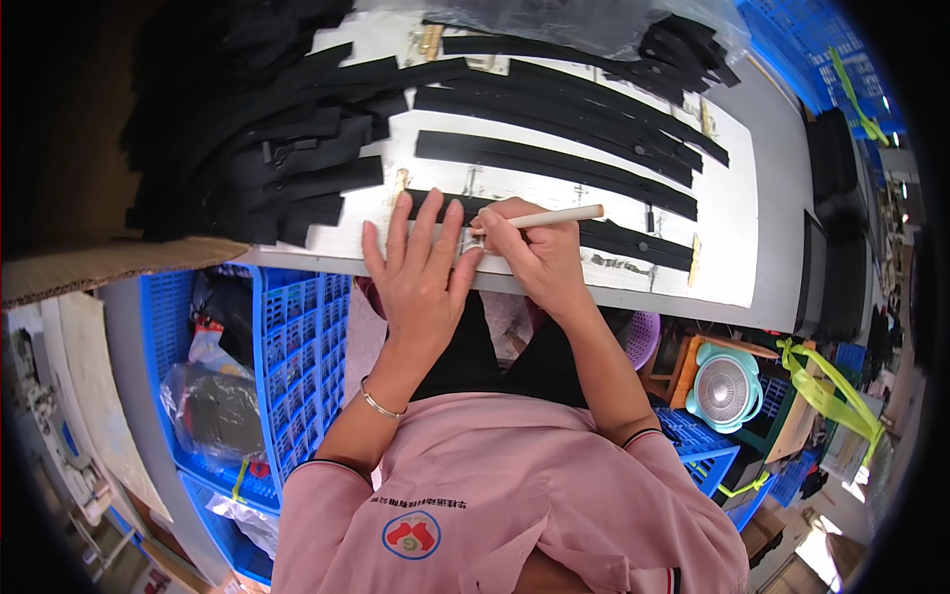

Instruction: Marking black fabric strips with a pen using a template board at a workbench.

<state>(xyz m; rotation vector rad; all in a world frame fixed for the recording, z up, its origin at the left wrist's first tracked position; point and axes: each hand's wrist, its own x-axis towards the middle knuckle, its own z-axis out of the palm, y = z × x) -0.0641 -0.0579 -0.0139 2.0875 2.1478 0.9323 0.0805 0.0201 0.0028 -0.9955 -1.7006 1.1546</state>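
A slim white pen (566, 215) is gripped in my right hand (542, 265), its tip down near the front edge of the white board (730, 188). My left hand (418, 282) lies flat with fingers spread, pressing on the left part of the nearest black fabric strip (638, 244). The tip of the pen is close to my left thumb, and my fingers partly hide what it touches. Behind the hands, several more black strips (554, 161) lie side by side across the board. Marks and lines show on the white surface between them.
A large heap of black strips (267, 148) fills the table's left side. Clear plastic (574, 25) lies at the back. Blue crates (307, 366) stand below left, beside a cardboard edge (129, 267). At lower right are a turquoise fan (722, 388) and a purple basket (643, 339).
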